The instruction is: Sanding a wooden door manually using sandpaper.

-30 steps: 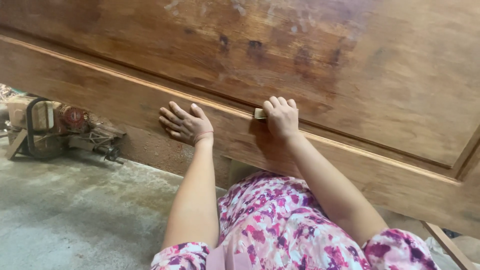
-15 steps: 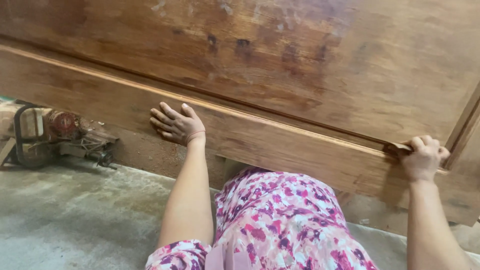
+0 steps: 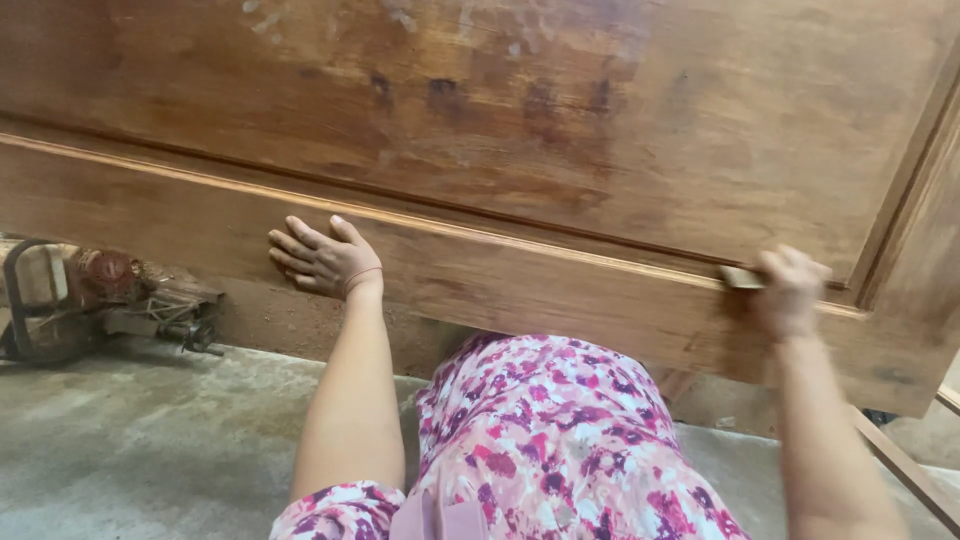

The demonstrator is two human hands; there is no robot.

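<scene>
A large brown wooden door panel [image 3: 560,130] lies across in front of me, with a raised moulding along its lower rail. My left hand [image 3: 322,260] rests flat, fingers spread, on the lower rail. My right hand [image 3: 790,290] is blurred and grips a small pale sanding pad [image 3: 742,277], pressed against the moulding near the panel's right corner.
A power tool [image 3: 70,300] with a dark handle lies on the concrete floor [image 3: 150,440] at the left, under the panel's edge. A wooden strip [image 3: 900,460] slants at the lower right. My pink flowered clothing [image 3: 560,440] fills the bottom centre.
My right hand has slid with the pad along the moulding from the middle to the right end, then back a little leftwards. The left hand has stayed flat on the rail.
</scene>
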